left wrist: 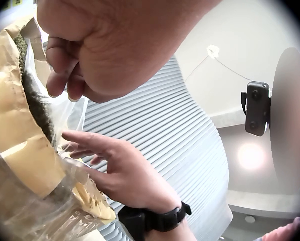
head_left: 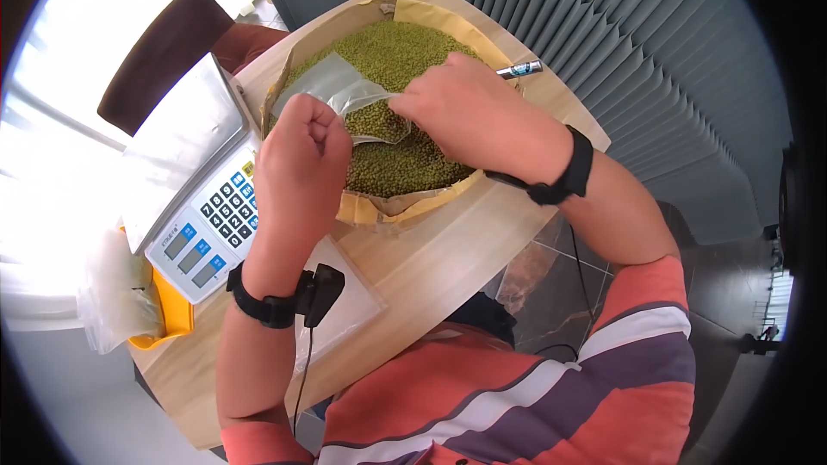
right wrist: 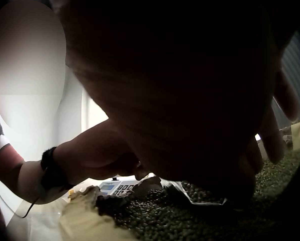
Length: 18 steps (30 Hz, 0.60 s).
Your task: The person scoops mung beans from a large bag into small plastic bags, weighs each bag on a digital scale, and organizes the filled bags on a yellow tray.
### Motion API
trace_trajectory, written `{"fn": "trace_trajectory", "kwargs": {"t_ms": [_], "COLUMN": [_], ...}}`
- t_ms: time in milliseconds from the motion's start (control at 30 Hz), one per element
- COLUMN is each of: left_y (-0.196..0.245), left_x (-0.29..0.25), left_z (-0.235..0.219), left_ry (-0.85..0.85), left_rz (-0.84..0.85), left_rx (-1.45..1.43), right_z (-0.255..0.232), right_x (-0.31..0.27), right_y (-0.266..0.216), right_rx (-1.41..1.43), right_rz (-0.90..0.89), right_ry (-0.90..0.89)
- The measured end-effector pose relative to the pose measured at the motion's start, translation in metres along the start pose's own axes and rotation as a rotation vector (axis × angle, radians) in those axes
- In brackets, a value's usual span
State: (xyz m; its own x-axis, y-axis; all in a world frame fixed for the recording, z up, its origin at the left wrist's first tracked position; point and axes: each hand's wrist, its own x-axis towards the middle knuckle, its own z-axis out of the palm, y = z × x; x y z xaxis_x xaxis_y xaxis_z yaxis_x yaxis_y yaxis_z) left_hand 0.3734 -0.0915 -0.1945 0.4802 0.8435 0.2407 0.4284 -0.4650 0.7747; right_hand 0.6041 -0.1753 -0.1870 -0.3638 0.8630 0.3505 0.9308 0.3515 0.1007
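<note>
A clear plastic bag [head_left: 326, 83] lies over the small green beans [head_left: 405, 41] that fill an open paper sack [head_left: 379, 209]. My left hand [head_left: 303, 164] grips the bag's near left side with curled fingers. Across from it, my right hand [head_left: 469, 114] pinches the bag's right edge between thumb and fingers, its other fingers reaching over the beans. Between the hands the film is stretched, and beans show at the bag's lower part. From the left wrist view, the right hand [left wrist: 117, 165] appears beyond the film, beside the sack's folded paper rim.
A digital scale [head_left: 200, 237] with a metal pan [head_left: 185, 151] stands left of the sack. Behind it is a brown chair [head_left: 168, 56]. A yellow tray [head_left: 177, 310] with plastic bags sits front left, flat clear bags [head_left: 345, 301] lie on the table, and a marker [head_left: 519, 70] lies at the right.
</note>
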Motion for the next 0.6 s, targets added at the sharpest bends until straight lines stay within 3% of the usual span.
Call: {"fn": "trace_trajectory", "kwargs": {"t_ms": [67,100,167,267,400,467,533,600], "left_y": [0.002,0.006,0.021,0.056,0.080,0.082,0.074,0.064], "left_x": [0.009,0.016,0.036,0.057,0.070,0.072,0.070,0.071], "left_z": [-0.007,-0.015,-0.037,-0.079,-0.110,-0.119,-0.120,-0.121], "left_ry": [0.051,0.059,0.088,0.001,-0.072,-0.130,-0.114,-0.102], "left_rz": [0.211,0.208,0.302,0.314,0.310,0.292,0.298,0.298], "left_rx": [0.113,0.113,0.205,0.224,0.176,0.218,0.186,0.146], "right_z": [-0.005,-0.011,-0.029,-0.068,-0.123,-0.126,-0.136,-0.141], "right_x": [0.016,0.022,0.032,0.045,0.057,0.066,0.068,0.072], "right_y": [0.008,0.013,0.021,0.029,0.017,0.019,0.007,0.005], "right_rx": [-0.089,-0.091,-0.066,0.089,0.188,0.247,0.249,0.319], "right_rz": [0.051,0.043,0.045,0.026,0.044,0.021,0.165,0.173], "right_ry": [-0.119,-0.119,0.130,0.289,0.211,0.227,0.063,0.081]}}
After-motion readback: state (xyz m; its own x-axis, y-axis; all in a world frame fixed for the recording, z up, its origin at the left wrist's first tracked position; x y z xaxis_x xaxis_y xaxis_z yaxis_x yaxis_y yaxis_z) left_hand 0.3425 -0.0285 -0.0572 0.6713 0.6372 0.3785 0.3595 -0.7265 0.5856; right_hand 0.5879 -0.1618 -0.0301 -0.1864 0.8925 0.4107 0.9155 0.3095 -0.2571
